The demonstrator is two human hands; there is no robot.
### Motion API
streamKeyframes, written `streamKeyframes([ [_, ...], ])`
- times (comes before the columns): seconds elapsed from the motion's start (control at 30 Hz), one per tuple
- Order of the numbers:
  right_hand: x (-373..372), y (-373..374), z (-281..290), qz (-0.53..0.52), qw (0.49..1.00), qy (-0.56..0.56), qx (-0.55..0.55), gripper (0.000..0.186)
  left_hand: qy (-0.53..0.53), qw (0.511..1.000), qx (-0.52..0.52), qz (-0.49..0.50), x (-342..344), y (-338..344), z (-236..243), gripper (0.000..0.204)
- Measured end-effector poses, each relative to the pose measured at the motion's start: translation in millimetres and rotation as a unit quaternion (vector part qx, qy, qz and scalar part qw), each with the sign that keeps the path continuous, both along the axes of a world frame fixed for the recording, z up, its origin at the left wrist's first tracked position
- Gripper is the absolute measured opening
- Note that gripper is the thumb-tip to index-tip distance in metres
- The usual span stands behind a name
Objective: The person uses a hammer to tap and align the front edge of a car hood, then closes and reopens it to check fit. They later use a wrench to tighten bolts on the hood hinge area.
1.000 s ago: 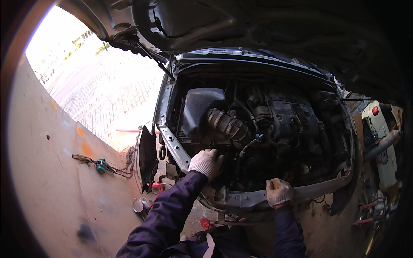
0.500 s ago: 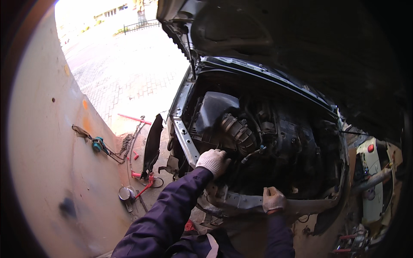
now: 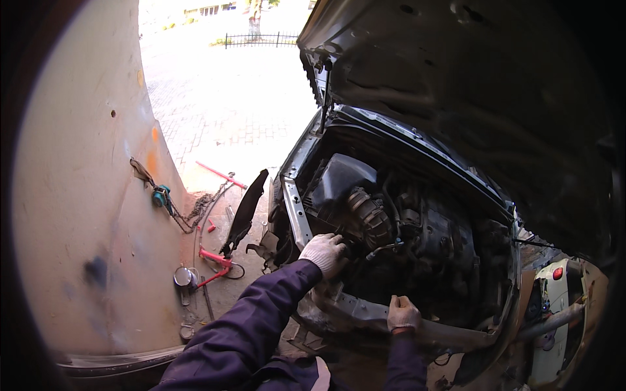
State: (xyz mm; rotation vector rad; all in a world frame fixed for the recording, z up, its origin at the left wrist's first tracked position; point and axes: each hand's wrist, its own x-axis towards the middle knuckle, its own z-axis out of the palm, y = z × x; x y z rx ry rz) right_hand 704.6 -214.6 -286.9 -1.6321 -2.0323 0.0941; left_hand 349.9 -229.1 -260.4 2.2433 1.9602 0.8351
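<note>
My left hand (image 3: 325, 253), in a pale knit glove, reaches over the front left corner of the engine bay. Its fingers curl down into the dark beside the ribbed air intake hose (image 3: 369, 212); the tips and whatever they grip are hidden. At the front crossmember (image 3: 365, 309) is my right hand (image 3: 404, 314), gloved as well, with fingers closed and pressed together at the bar's edge. What it pinches, if anything, cannot be made out. A black air filter housing (image 3: 343, 179) and a hose end with a metal fitting (image 3: 385, 249) lie farther in.
The raised hood (image 3: 424, 78) hangs over the bay on a strut (image 3: 325, 94). Left on the floor lie a red jack-like tool (image 3: 215, 259), a round can (image 3: 184, 277) and a chain (image 3: 199, 210), near a stained wall (image 3: 85, 195). A pale car part (image 3: 554, 293) stands at right.
The view has swung and tilted, so the car sits farther right in the picture. Both hands keep about the same places on the car.
</note>
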Motion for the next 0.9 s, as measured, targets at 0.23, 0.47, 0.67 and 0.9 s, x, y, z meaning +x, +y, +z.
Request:
streamKeyframes([
  [0.23, 0.2, 0.3, -0.6, 0.006, 1.0, 0.003, 0.003, 0.033, 0.019, 0.999, -0.03, 0.015, 2.8, 2.9, -0.4, 0.039],
  [0.47, 0.5, 1.5, -1.6, 0.023, 0.999, 0.02, 0.033, 0.034, 0.023, 0.999, -0.034, 0.025, 4.9, 5.5, -3.7, 0.039],
  [0.67, 1.0, 2.2, -2.7, 0.033, 0.998, 0.015, 0.044, 0.035, 0.022, 0.998, -0.051, 0.019, 6.9, 5.6, 2.3, 0.034],
  [0.9, 1.4, 2.6, -2.2, 0.048, 0.997, 0.026, 0.051, 0.036, 0.044, 0.997, -0.057, 0.042, 10.7, 5.7, 8.1, 0.04],
])
